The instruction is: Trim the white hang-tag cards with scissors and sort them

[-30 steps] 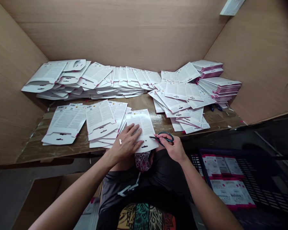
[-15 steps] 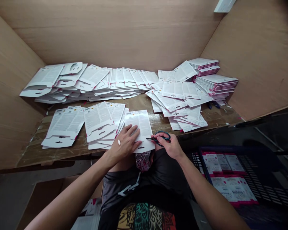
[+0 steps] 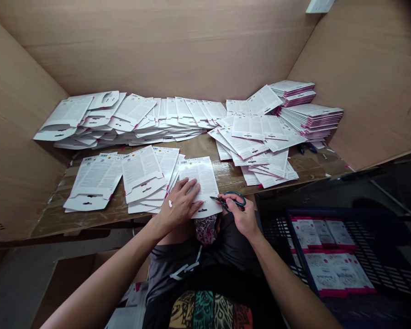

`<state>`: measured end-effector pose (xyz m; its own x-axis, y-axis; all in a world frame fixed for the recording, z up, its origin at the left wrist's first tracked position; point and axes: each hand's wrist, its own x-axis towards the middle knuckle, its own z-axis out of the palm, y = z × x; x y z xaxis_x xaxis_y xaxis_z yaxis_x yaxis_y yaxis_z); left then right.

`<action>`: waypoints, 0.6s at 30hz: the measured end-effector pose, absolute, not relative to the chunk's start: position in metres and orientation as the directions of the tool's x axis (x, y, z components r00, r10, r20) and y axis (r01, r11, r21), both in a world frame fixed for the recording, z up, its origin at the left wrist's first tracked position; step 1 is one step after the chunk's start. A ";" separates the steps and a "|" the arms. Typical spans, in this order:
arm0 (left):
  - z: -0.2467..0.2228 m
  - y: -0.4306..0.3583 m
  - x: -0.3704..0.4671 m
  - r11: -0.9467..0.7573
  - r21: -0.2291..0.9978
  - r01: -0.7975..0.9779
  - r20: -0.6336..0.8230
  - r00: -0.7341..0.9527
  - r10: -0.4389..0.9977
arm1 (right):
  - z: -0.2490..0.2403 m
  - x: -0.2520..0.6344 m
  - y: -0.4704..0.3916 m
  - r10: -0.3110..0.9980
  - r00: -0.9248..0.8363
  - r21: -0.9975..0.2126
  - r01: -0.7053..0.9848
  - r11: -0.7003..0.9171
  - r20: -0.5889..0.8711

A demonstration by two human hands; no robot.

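Observation:
My left hand (image 3: 180, 204) lies flat with spread fingers on a white printed packaging card (image 3: 200, 176) at the near edge of the wooden table (image 3: 89, 214). My right hand (image 3: 241, 214) grips small scissors with teal handles (image 3: 231, 200); the dark blade tips touch the card's right edge near its hang-hole tab. Beside the card on the left lie two loose piles of the same white cards (image 3: 144, 176).
Long rows of white cards (image 3: 140, 114) cover the back of the table, with stacked pink-edged ones (image 3: 311, 116) at the far right. Cardboard walls (image 3: 174, 41) enclose three sides. A dark blue crate (image 3: 373, 256) with pink-printed cards stands at my lower right.
The scissor tips have shifted slightly left onto the card's edge, and my right hand has edged closer to the card. My left hand stays pressed on it.

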<state>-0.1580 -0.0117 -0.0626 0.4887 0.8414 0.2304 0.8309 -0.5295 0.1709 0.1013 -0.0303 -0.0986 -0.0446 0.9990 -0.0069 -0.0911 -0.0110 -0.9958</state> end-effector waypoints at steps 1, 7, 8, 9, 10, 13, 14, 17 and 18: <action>-0.062 -0.012 -0.158 -0.530 0.167 0.831 0.230 0.490 0.841 | -0.099 0.102 -0.030 0.999 -0.051 -0.996 -0.093 -0.012 -0.007; -0.063 -0.012 -0.158 -0.526 0.173 0.833 0.221 0.488 0.845 | -0.100 0.103 -0.025 0.996 -0.087 -0.990 -0.135 -0.029 -0.017; -0.063 -0.011 -0.158 -0.525 0.176 0.832 0.219 0.487 0.845 | -0.099 0.103 -0.025 0.994 -0.109 -0.992 -0.124 -0.034 -0.021; -0.063 -0.011 -0.158 -0.526 0.180 0.831 0.218 0.487 0.845 | -0.099 0.102 -0.025 0.989 -0.144 -0.994 -0.102 -0.040 -0.025; -0.064 -0.011 -0.159 -0.525 0.184 0.831 0.218 0.486 0.846 | -0.099 0.101 -0.027 0.981 -0.192 -0.996 -0.080 -0.050 -0.034; -0.063 -0.011 -0.159 -0.517 0.197 0.833 0.209 0.480 0.852 | -0.096 0.101 -0.032 0.953 -0.292 -0.984 -0.130 -0.120 -0.078; -0.062 -0.011 -0.159 -0.514 0.204 0.833 0.206 0.477 0.854 | -0.095 0.103 -0.033 0.959 -0.272 -0.971 -0.195 -0.137 -0.081; -0.056 -0.011 -0.156 -0.510 0.246 0.824 0.197 0.473 0.859 | -0.084 0.110 -0.028 0.993 -0.121 -0.942 -0.333 -0.051 -0.011; -0.053 -0.010 -0.154 -0.513 0.269 0.815 0.190 0.477 0.858 | -0.079 0.111 -0.024 0.995 -0.090 -0.950 -0.313 0.014 0.045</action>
<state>-0.1538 -0.0098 -0.0525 0.4770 0.8581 0.1902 0.8151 -0.5128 0.2693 0.1114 -0.0235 -0.0790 -0.0899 0.9950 0.0445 -0.3127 0.0143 -0.9497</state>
